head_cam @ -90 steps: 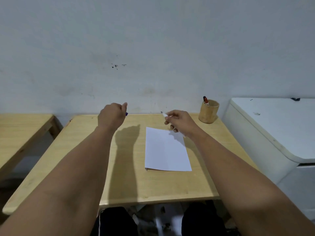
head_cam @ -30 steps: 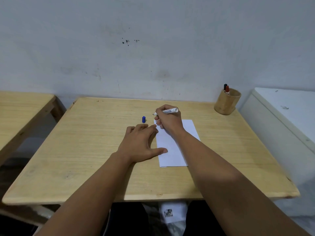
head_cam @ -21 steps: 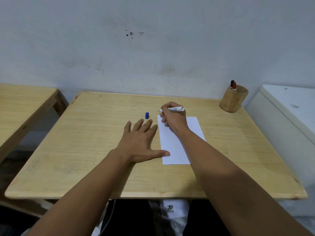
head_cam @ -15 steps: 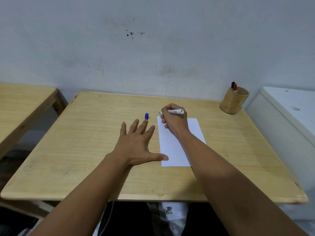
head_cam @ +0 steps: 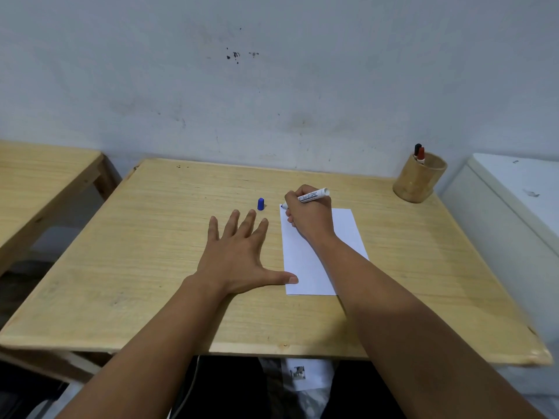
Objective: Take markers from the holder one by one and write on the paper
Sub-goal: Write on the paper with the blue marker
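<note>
A white sheet of paper [head_cam: 348, 237] lies on the wooden table [head_cam: 151, 252]. My right hand [head_cam: 308, 219] grips an uncapped white marker [head_cam: 313, 195], its tip at the paper's far left corner. Beside the paper, my left hand [head_cam: 239, 255] lies flat with fingers spread, the thumb tip touching the sheet's near left edge. The marker's blue cap [head_cam: 260, 204] stands upright on the table just beyond my left fingertips. A round wooden holder [head_cam: 419, 181] at the far right corner contains a black marker [head_cam: 417, 149] and a red marker [head_cam: 421, 154].
A white wall rises right behind the table. A second wooden table [head_cam: 39, 182] stands to the left across a gap. A white cabinet or appliance [head_cam: 514, 201] abuts the table's right side. Dark legs and a paper scrap show below the near edge.
Three seconds ago both hands were raised, pulling cap from marker. Since then the cap was set down, my left hand flattened beside the paper, and my right hand brought the marker tip to the sheet.
</note>
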The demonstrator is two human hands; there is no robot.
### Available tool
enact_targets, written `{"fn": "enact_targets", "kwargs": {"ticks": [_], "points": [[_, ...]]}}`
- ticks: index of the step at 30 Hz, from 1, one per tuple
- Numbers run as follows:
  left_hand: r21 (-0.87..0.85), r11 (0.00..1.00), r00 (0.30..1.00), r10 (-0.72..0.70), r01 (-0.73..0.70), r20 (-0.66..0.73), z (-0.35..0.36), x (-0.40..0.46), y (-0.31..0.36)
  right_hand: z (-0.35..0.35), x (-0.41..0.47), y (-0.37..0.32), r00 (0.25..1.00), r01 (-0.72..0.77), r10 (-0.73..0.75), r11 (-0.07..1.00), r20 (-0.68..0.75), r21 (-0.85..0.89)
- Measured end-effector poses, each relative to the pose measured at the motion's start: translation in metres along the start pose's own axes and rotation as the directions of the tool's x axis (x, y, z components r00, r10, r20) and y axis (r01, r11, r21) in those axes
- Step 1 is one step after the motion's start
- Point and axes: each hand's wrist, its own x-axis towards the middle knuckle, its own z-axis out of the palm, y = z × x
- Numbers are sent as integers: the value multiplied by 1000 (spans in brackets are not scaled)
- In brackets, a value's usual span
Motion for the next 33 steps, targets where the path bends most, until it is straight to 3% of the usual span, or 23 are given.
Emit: {"fn": "enact_targets", "kwargs": {"ticks": [18,26,29,33], "points": [[0,1000,1000,-1,1,2,0,1,0,1,3,0,1000,21,-20,994,10,-111],[-42,999,1000,-8,9,24,-5,-3,1,-5,8,-11,996,-92,92,980,11,179],[-189,979,992,-96,79,-82,-12,5,7,-6,15,-13,988,-142,118,954,103,263],[-350,925,946,-234,146,-224,-27,41,6,-10,9,-27,972,-147,94,957,213,249]]}}
